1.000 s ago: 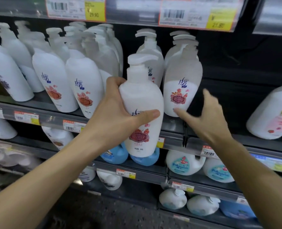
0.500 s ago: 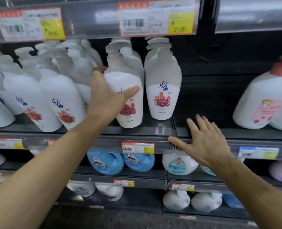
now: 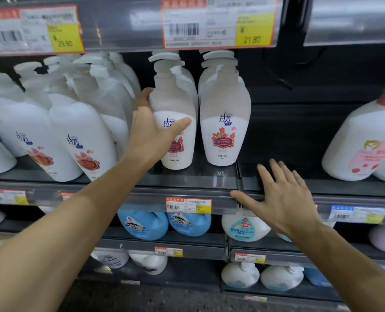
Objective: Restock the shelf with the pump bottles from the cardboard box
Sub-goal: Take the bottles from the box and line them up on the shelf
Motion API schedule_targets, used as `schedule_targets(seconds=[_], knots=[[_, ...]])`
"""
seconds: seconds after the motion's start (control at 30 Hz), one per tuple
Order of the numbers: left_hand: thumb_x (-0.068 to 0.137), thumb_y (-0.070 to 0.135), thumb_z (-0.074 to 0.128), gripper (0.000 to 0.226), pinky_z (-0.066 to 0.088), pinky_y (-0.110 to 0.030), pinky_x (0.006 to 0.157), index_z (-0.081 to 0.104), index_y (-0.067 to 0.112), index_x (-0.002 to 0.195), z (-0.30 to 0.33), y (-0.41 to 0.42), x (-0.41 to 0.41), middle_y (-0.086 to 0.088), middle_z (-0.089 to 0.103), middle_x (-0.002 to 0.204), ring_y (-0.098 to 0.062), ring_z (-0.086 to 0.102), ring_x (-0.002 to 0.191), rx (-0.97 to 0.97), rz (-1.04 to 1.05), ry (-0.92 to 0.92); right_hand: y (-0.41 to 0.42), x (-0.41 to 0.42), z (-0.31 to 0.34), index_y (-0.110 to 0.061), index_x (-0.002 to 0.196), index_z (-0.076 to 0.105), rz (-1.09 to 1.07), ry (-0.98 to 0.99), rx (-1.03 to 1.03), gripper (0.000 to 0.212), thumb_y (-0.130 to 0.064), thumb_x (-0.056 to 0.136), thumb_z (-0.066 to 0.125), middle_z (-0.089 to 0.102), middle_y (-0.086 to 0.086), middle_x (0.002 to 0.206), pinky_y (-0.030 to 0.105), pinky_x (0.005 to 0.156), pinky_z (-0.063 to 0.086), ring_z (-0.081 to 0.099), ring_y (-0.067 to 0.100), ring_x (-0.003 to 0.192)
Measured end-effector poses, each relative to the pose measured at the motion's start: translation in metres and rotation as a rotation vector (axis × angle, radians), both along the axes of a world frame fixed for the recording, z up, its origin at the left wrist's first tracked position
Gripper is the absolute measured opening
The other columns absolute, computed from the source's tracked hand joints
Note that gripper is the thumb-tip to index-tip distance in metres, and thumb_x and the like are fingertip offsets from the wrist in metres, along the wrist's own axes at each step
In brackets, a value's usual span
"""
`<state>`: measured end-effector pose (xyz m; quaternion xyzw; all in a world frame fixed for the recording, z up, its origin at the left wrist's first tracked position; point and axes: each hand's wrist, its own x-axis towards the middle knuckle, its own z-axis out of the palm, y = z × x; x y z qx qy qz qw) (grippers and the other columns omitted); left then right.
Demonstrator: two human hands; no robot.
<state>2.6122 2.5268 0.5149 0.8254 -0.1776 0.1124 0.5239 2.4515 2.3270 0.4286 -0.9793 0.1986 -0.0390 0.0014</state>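
Note:
A white pump bottle (image 3: 178, 140) with a red flower label stands upright on the shelf (image 3: 187, 176). My left hand (image 3: 151, 131) is wrapped around its left side, thumb across the label. A matching bottle (image 3: 224, 129) stands just to its right, with more of the same behind both. My right hand (image 3: 281, 199) is spread open, palm down, over the shelf's front edge, holding nothing. The cardboard box is out of view.
Several leaning white pump bottles (image 3: 74, 136) crowd the shelf's left side. A large white jug with a pink cap (image 3: 362, 145) stands at the right, with a dark gap between it and the bottles. Blue and white jugs (image 3: 142, 224) fill the lower shelves. Price tags (image 3: 218, 25) hang overhead.
My left hand carried the bottle up and back onto the shelf, where it now stands beside the matching bottle. My right hand dropped from the neighbouring bottle to the shelf edge.

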Motion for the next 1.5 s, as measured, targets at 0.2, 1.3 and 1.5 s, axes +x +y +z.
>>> schedule_targets(seconds=[0.2,1.3,1.5], knots=[[0.058,0.048,0.082,0.106,0.051,-0.040,0.096,0.027,0.019,0.145,0.004,0.002,0.001,-0.005,0.053,0.130,-0.017,0.058,0.112,0.081,0.020,0.009,-0.002,-0.002,0.003,-0.021,0.154,0.023,0.014,0.034,0.044,0.119,-0.095,0.064,0.001,0.016,0.009,0.163,0.043,0.122,0.011,0.010,0.025,0.151],[0.088,0.033,0.061,0.027,0.042,-0.027,0.076,0.061,0.017,0.110,0.012,0.040,-0.081,0.007,0.061,0.103,-0.015,0.057,0.092,0.447,-0.063,-0.440,0.021,0.084,0.118,-0.023,0.132,0.043,0.110,-0.567,0.548,0.074,-0.037,0.071,0.083,0.057,0.008,0.120,0.047,0.087,0.054,0.059,0.029,0.108],[0.087,0.030,0.064,0.028,0.038,-0.025,0.078,0.061,0.016,0.112,0.004,0.047,-0.073,0.007,0.060,0.108,-0.007,0.051,0.093,0.377,-0.051,-0.403,0.018,0.083,0.110,-0.031,0.130,0.043,0.155,-0.596,0.593,0.074,-0.041,0.069,0.083,0.059,0.007,0.117,0.045,0.081,0.058,0.063,0.026,0.102]])
